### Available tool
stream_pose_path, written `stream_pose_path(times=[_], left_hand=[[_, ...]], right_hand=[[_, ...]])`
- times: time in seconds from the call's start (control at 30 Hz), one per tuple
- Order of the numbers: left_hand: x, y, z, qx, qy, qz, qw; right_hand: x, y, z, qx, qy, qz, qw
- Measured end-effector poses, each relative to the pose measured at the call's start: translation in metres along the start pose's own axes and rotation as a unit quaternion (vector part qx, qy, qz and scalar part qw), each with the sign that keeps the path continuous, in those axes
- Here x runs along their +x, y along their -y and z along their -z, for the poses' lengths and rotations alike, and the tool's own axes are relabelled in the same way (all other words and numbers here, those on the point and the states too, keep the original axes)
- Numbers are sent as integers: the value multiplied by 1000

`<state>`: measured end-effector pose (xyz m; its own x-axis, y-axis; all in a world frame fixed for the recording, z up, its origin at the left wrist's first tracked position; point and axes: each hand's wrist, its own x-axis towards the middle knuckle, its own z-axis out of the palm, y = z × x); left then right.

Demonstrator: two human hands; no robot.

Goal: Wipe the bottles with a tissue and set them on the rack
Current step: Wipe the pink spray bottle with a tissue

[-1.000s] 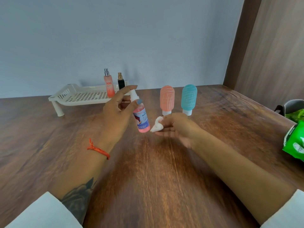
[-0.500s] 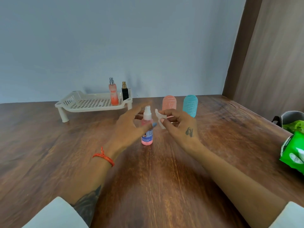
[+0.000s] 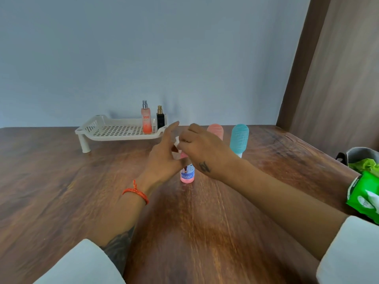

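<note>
- The small pink spray bottle with the blue label (image 3: 187,174) stands upright on the dark wooden table (image 3: 205,232), right between both hands, so its long axis runs straight up and down.
- The right hand (image 3: 202,147) comes in over the top of it, fingers curled and pinching a little wad of white tissue (image 3: 177,142) against the bottle's upper part. The cap itself is hidden behind the fingers, so I can't say exactly where the tissue touches.
- The left hand (image 3: 164,158) sits on the bottle's left side, fingers spread and mostly straight, with the index pointing up. It looks like it's steadying the neck, but I can't tell whether it actually grips.
- Both hands are about equally close. The right one is above the bottle and the left is beside it.
- The white slotted plastic rack (image 3: 114,131) is further back and to the left, so I'd guess the left hand has the easier carry there.
- A tall orange spray bottle (image 3: 146,119) and a small black bottle with a gold cap (image 3: 160,118) already stand on the rack's right end.
- A peach squeeze tube (image 3: 216,131) and a teal squeeze tube (image 3: 239,138) stand cap-down just behind the hands, still waiting.
</note>
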<state>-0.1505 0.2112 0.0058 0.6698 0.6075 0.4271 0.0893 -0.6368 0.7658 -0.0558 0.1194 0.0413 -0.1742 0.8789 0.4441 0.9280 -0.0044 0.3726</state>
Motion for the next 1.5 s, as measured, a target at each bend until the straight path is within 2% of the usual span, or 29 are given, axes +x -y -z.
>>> stream_pose_path(times=[0.07, 0.13, 0.2, 0.33, 0.43, 0.53, 0.63, 0.73, 0.87, 0.97, 1.03, 1.1, 1.17, 1.3, 1.43, 1.5], left_hand=[[0, 0, 0, -3, 3, 7, 1000], [0, 0, -1, -7, 4, 11, 1000], [0, 0, -1, -11, 0, 12, 1000], [1, -1, -2, -22, 2, 21, 1000], [1, -1, -3, -17, 5, 22, 1000], [2, 2, -1, -23, 7, 24, 999], [2, 3, -1, 21, -3, -5, 1000], [3, 2, 0, 38, -14, -15, 999], [4, 5, 0, 7, -5, 27, 1000], [5, 4, -2, -2, -3, 47, 999], [5, 3, -3, -6, 4, 43, 999], [6, 2, -3, -16, 8, 40, 999], [5, 1, -3, -21, 10, 36, 999], [4, 2, -2, -18, 15, 27, 999], [4, 4, -1, -2, 9, 22, 1000], [3, 3, -1, -2, 8, 18, 1000]], right_hand=[[-5, -1, 3, -4, -8, 34, 999], [-11, -9, -3, 11, -58, 62, 996], [-19, -16, -7, 20, -55, 75, 995], [-31, -33, -9, 12, -34, 23, 999], [-30, -38, -2, 49, -96, 7, 994], [-18, -29, 6, 24, -119, 109, 987], [-2, -19, 4, -28, -70, 190, 979], [14, -8, 12, -68, 12, 187, 980], [37, 1, 29, -108, 125, 118, 979], [49, -3, 33, -36, 170, 28, 984], [54, -11, 33, 65, 196, -48, 977], [56, -21, 30, 203, 203, -134, 949], [56, -31, 28, 339, 208, -211, 893], [41, -47, 23, 537, 177, -329, 756], [19, -47, 12, 690, 130, -407, 584], [7, -41, 12, 725, 95, -422, 536]])
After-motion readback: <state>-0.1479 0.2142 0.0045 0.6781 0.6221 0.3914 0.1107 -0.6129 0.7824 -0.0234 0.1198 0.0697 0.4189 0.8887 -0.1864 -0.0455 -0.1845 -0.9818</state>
